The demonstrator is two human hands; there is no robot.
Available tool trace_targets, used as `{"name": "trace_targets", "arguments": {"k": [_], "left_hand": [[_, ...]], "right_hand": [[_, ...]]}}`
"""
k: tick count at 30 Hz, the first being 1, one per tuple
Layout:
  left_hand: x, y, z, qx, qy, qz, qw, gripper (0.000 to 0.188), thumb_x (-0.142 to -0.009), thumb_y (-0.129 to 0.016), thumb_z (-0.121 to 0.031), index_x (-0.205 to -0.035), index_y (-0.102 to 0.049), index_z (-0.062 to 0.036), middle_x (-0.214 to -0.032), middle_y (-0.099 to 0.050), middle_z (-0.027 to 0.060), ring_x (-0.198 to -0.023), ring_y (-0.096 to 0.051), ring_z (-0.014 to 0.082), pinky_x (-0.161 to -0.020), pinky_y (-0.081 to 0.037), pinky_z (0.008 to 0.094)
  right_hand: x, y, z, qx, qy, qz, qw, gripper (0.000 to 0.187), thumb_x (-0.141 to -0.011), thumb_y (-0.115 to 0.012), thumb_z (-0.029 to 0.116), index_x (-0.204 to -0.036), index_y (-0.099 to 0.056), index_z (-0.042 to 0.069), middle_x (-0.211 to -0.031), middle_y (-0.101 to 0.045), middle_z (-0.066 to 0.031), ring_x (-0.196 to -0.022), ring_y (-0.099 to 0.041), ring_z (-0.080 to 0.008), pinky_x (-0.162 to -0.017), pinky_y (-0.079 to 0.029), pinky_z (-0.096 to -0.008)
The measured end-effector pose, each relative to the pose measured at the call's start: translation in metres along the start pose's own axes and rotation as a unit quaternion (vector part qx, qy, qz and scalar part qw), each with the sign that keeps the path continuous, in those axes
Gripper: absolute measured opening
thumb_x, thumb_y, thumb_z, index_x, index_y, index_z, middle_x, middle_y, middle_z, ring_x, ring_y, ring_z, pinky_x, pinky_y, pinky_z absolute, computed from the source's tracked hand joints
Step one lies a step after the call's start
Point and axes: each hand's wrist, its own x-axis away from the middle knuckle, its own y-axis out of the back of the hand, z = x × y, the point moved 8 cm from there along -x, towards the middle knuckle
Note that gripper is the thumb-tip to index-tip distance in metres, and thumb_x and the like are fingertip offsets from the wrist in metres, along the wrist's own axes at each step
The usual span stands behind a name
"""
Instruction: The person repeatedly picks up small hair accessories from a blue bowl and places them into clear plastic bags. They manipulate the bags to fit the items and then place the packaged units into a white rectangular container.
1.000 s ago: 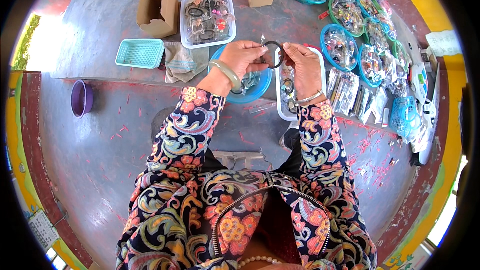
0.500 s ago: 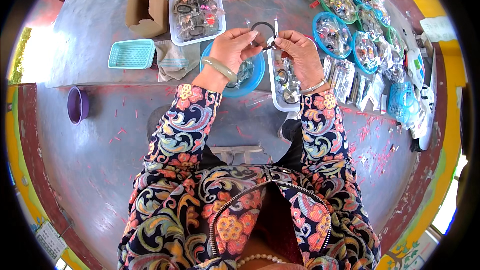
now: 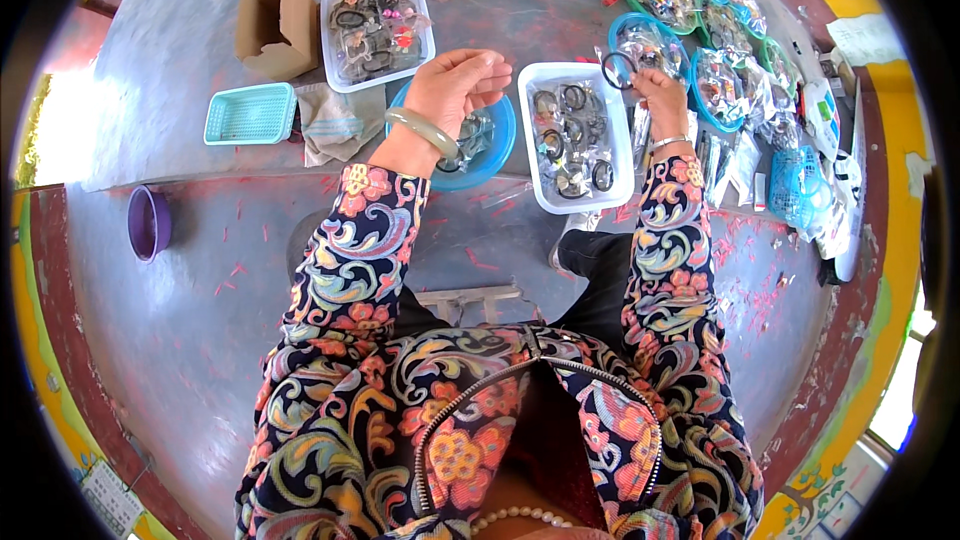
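Right hand (image 3: pixel 663 105) is pinching a black hair tie (image 3: pixel 605 67) at its fingertips, holding it up near the far right corner of a white plastic tray (image 3: pixel 580 206) that is carrying bagged hair ties (image 3: pixel 575 125). Left hand (image 3: pixel 455 90), free and loosely curled, is hovering over a blue basin (image 3: pixel 503 145) holding clear packets (image 3: pixel 478 135).

The left hand (image 3: pixel 458 88) no longer grips the black hair tie (image 3: pixel 618 71); its fingers are now clear of it. The right hand (image 3: pixel 660 98) alone now retains the hair tie, which is displaced rightward, well apart from the left hand. The upper end of the white plastic tray (image 3: pixel 527 130), previously covered partly by the right hand, is now exposed between the hands.
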Motion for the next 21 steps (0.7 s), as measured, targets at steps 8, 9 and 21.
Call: {"name": "trace_targets", "arguments": {"k": [8, 9, 21], "left_hand": [[-0.001, -0.002, 0.006, -0.024, 0.033, 0.014, 0.999, 0.023, -0.087, -0.051, -0.017, -0.100, -0.056, 0.0006, -0.097, -0.061, 0.0116, -0.089, -0.060, 0.0177, -0.073, -0.047, 0.0259], [-0.001, 0.000, 0.007, -0.026, 0.035, 0.012, 0.999, 0.023, -0.087, -0.051, -0.018, -0.100, -0.056, 0.0006, -0.097, -0.061, 0.0114, -0.089, -0.060, 0.0176, -0.073, -0.047, 0.0258], [-0.009, -0.009, -0.005, -0.008, 0.004, 0.011, 1.000, 0.022, -0.087, -0.051, -0.018, -0.097, -0.058, -0.0002, -0.093, -0.063, 0.0120, -0.088, -0.060, 0.0188, -0.071, -0.046, 0.0251]], "right_hand": [[-0.032, -0.006, -0.118, 0.068, -0.145, 0.010, 0.987, 0.018, -0.070, -0.068, 0.017, -0.082, -0.064, 0.004, -0.064, -0.059, -0.0009, -0.055, -0.056, -0.0090, -0.042, -0.037, -0.0206], [-0.033, -0.013, -0.123, 0.060, -0.158, 0.010, 0.986, 0.017, -0.071, -0.067, 0.017, -0.082, -0.064, 0.004, -0.063, -0.058, -0.0004, -0.054, -0.055, -0.0089, -0.042, -0.035, -0.0205], [-0.071, -0.026, -0.128, 0.711, 0.108, 0.000, 0.695, 0.022, -0.075, -0.051, 0.020, -0.080, -0.067, 0.005, -0.088, -0.064, -0.0158, -0.079, -0.063, -0.0271, -0.065, -0.051, -0.0367]]}}
